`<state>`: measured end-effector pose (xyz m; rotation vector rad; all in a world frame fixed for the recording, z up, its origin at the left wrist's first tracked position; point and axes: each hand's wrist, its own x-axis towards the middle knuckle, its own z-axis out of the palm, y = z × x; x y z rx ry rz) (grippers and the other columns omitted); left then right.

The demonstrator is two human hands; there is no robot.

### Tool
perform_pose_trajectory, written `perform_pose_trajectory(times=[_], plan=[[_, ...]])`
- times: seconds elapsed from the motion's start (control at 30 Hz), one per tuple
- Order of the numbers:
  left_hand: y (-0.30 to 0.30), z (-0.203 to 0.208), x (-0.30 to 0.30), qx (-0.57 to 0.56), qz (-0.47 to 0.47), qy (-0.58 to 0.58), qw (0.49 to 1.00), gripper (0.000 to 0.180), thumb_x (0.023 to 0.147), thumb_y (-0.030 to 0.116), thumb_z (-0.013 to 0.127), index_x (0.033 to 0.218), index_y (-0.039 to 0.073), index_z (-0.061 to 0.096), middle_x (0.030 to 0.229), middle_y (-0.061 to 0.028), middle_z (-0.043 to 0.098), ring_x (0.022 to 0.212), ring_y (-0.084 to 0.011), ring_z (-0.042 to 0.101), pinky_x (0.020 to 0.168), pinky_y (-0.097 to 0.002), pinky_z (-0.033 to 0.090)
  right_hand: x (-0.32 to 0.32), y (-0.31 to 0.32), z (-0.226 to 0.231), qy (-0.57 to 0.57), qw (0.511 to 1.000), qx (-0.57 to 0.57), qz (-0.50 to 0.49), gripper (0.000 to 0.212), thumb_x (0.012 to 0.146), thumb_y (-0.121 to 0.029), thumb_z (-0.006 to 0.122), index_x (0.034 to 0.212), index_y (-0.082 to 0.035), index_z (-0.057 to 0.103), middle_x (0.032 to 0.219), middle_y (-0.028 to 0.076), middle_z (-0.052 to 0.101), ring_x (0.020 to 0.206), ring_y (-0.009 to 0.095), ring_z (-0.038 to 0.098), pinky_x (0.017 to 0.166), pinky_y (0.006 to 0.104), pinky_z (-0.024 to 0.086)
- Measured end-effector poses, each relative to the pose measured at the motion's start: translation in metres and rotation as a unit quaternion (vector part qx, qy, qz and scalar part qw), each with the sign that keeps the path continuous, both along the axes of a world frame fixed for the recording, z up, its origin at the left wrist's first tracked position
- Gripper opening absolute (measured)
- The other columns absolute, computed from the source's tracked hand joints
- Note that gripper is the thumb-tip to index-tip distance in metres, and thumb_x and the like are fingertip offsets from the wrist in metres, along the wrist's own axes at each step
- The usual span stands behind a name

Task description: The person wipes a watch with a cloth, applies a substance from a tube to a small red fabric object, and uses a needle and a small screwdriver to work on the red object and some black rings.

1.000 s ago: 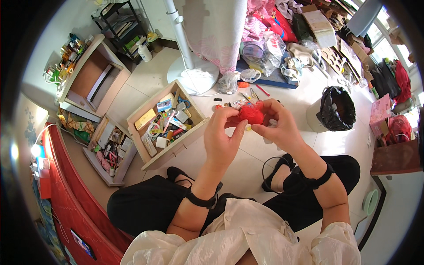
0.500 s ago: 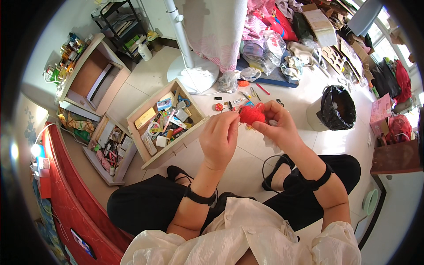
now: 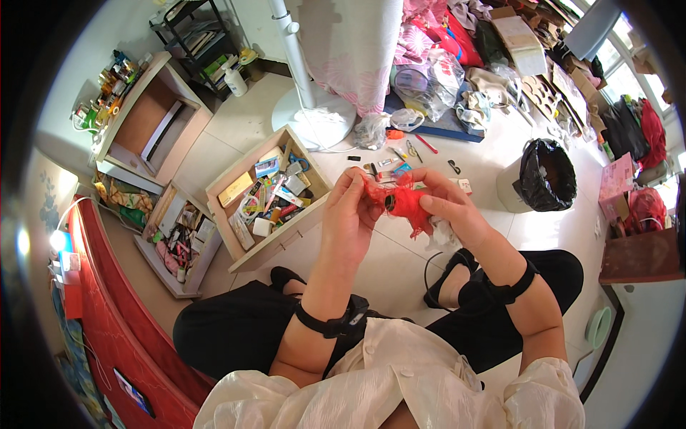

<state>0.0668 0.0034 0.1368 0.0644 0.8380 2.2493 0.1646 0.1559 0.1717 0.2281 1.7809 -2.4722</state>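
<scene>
In front of me both hands are raised over the floor with a tangled bundle of red yarn (image 3: 409,207) between them. My right hand (image 3: 457,206) is closed on the bundle's right side, thumb on top. A dark round spot shows at its left end; I cannot tell whether it is a core or a hole. The fingers of my left hand (image 3: 349,211) pinch a loose red part of the yarn at the left. Below my right hand hangs something white and crumpled (image 3: 444,233). Loose strands droop under the bundle.
A wooden drawer (image 3: 282,249) full of small items stands on the floor at left, near a second drawer (image 3: 171,279). Scissors (image 3: 413,149), a red pen-like stick (image 3: 426,144) and other small things lie beyond my hands. A black-lined bin (image 3: 544,175) stands at right.
The compact red ball has turned and loosened, showing its dark spot. My left hand has moved from a pinch beside it onto a spread red part.
</scene>
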Motion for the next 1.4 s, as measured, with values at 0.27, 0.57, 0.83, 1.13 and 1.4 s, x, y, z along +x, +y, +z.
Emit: perform_pose_trajectory(times=[0.27, 0.57, 0.83, 1.13, 1.4], plan=[[-0.005, 0.001, -0.011, 0.031, -0.005, -0.048, 0.998, 0.009, 0.092, 0.015, 0.045, 0.086, 0.01, 0.049, 0.071, 0.002, 0.048, 0.064, -0.0068, 0.048, 0.053, -0.0179, 0.038, -0.002, -0.004, 0.004, 0.048, 0.991, 0.108, 0.056, 0.053, 0.075, -0.005, 0.064, 0.12, -0.006, 0.037, 0.084, 0.003, 0.056, 0.069, 0.01, 0.052, 0.063, 0.0231, 0.041], [-0.016, 0.008, -0.019, 0.05, 0.005, 0.152, 0.987, 0.012, 0.086, 0.014, 0.055, 0.096, 0.008, 0.052, 0.072, 0.0018, 0.046, 0.064, -0.0071, 0.045, 0.053, -0.0185, 0.035, -0.003, -0.003, 0.011, 0.091, 0.948, 0.301, -0.05, 0.059, 0.067, -0.002, 0.071, 0.114, -0.007, 0.036, 0.08, 0.004, 0.057, 0.063, 0.01, 0.051, 0.058, 0.0235, 0.042], [-0.005, 0.017, -0.002, -0.201, 0.008, 0.518, 0.832, 0.028, 0.068, 0.002, 0.071, 0.095, 0.005, 0.064, 0.092, -0.0043, 0.057, 0.07, -0.0099, 0.054, 0.056, -0.0199, 0.043, -0.003, -0.006, 0.014, 0.106, 0.887, 0.445, -0.06, 0.059, 0.065, -0.004, 0.073, 0.113, -0.007, 0.038, 0.08, 0.006, 0.059, 0.061, 0.013, 0.052, 0.056, 0.024, 0.043], [-0.003, 0.004, -0.006, -0.231, 0.083, 0.558, 0.792, 0.013, 0.073, 0.002, 0.067, 0.085, 0.003, 0.064, 0.079, -0.0047, 0.06, 0.065, -0.0126, 0.054, 0.054, -0.0212, 0.042, -0.003, -0.01, 0.01, 0.059, 0.919, 0.38, -0.085, 0.035, 0.067, -0.01, 0.073, 0.097, 0.001, 0.057, 0.078, 0.005, 0.057, 0.065, 0.01, 0.05, 0.058, 0.0235, 0.044], [-0.001, -0.005, -0.002, -0.219, 0.085, 0.401, 0.885, 0.008, 0.083, 0.009, 0.06, 0.084, 0.0, 0.061, 0.078, -0.0025, 0.059, 0.063, -0.008, 0.051, 0.053, -0.0195, 0.039, -0.006, -0.008, 0.014, -0.035, 0.936, 0.348, -0.041, 0.032, 0.073, -0.014, 0.069, 0.097, 0.002, 0.056, 0.078, 0.006, 0.057, 0.064, 0.011, 0.05, 0.059, 0.0249, 0.043]])
